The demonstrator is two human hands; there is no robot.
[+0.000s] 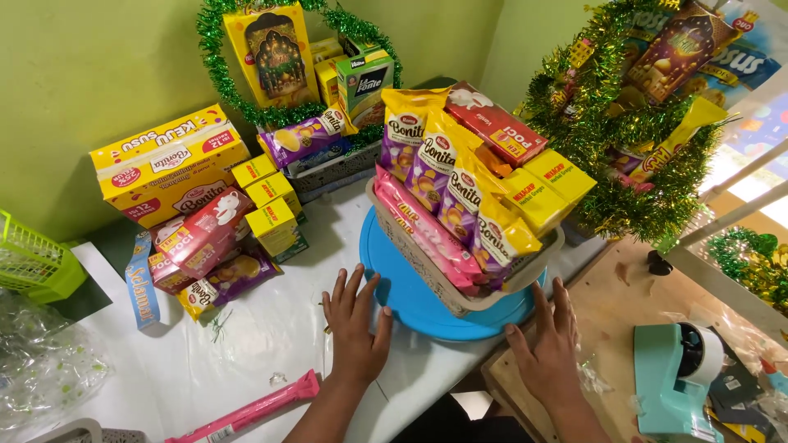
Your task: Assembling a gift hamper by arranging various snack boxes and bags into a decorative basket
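Resting spread and empty on the worktop [246,344], left hand [355,328] and right hand [548,349] flanked the blue turntable [402,287] just ahead, carrying the packed, unwrapped snack basket [468,299].

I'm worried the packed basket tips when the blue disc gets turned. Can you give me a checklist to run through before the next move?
1. Left hand flat on the table, fingertips at the blue disc: ok.
2. Right hand at the disc's near right edge: ok.
3. Basket centred on the disc: not ok, it sits toward the right and overhangs.
4. Snack packets seated inside the basket: not ok, they stand well above the rim and lean.
5. Clear path on the left: cannot tell; yellow boxes stand close.
6. Tape dispenser out of the way: ok.
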